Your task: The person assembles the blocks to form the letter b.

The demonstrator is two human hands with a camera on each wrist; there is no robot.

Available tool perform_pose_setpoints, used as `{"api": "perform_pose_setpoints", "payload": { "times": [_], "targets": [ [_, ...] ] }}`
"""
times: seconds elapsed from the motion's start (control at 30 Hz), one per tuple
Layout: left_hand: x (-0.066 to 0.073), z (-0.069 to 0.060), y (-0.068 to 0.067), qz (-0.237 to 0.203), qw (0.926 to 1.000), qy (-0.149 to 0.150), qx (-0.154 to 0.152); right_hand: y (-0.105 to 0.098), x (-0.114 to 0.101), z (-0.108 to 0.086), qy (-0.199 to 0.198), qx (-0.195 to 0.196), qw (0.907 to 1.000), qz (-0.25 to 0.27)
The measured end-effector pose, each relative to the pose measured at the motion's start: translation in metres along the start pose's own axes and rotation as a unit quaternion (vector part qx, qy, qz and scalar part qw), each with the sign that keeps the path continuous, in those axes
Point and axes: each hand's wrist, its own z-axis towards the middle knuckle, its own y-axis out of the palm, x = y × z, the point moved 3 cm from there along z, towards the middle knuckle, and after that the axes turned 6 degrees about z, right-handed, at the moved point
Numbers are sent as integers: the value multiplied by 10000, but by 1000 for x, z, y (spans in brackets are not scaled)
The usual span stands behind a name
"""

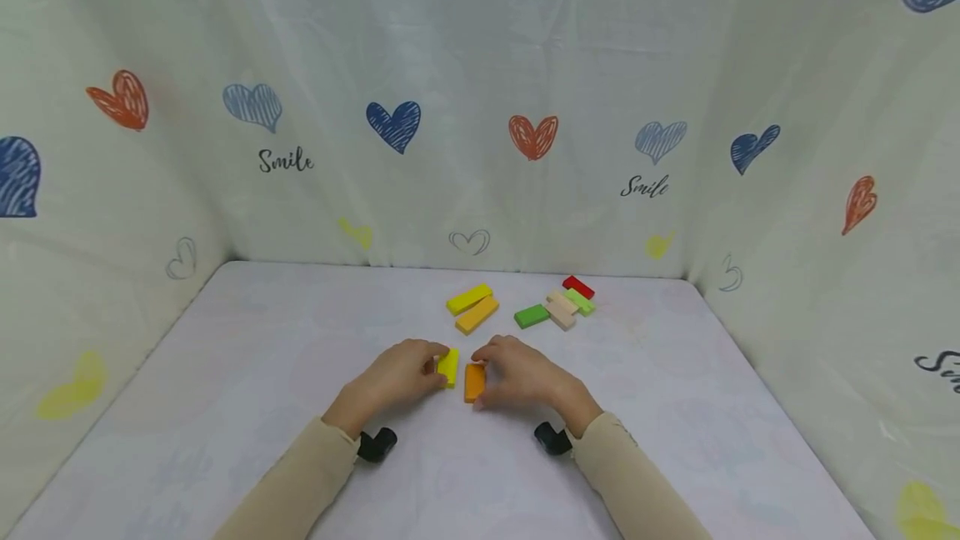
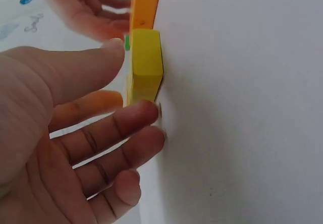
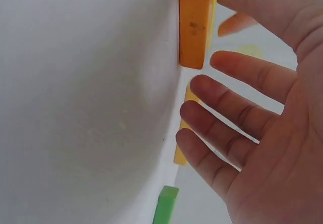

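A yellow block [image 1: 449, 367] and an orange block [image 1: 473, 383] lie side by side on the table, a small gap between them. My left hand [image 1: 401, 373] is at the yellow block's left side, thumb and index finger close to it. The left wrist view shows a narrow gap between that thumb and the yellow block [image 2: 146, 57]; index contact is unclear. At the orange block's right side is my right hand [image 1: 525, 375]. Its fingers spread loosely past the orange block [image 3: 194, 27] in the right wrist view, the thumb near or touching it.
Farther back lie another yellow block [image 1: 468, 299] and an amber block [image 1: 477, 315]. To their right are a green block [image 1: 532, 317], beige blocks [image 1: 560, 314], a light green block [image 1: 580, 301] and a red block [image 1: 578, 287]. A patterned curtain [image 1: 450, 190] surrounds the white table [image 1: 225, 373].
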Motion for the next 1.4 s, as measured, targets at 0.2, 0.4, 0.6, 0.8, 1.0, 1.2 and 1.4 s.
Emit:
{"api": "perform_pose_setpoints", "payload": {
  "times": [0.2,0.4,0.6,0.8,1.0,1.2,1.4],
  "targets": [
    [-6,1,2,-123,9998,165,-3,-1,1,-1,-18,0,10000,46],
    [-4,2,1,96,9999,-15,88,3,-4,0,-230,-113,9996,135],
    [-2,2,2,299,9993,-95,188,7,-11,0,-256,-247,9993,70],
    [-1,3,3,383,9989,-206,197,8,-15,-2,-366,-259,9990,-49],
    [-2,2,1,382,9987,-234,250,11,-20,-2,-497,-304,9981,-182],
    [-1,0,2,318,9992,-17,258,14,-25,-3,-487,-196,9981,-311],
    [0,-2,2,241,9992,196,260,16,-28,-3,-456,-126,9984,-306]
  ]
}}
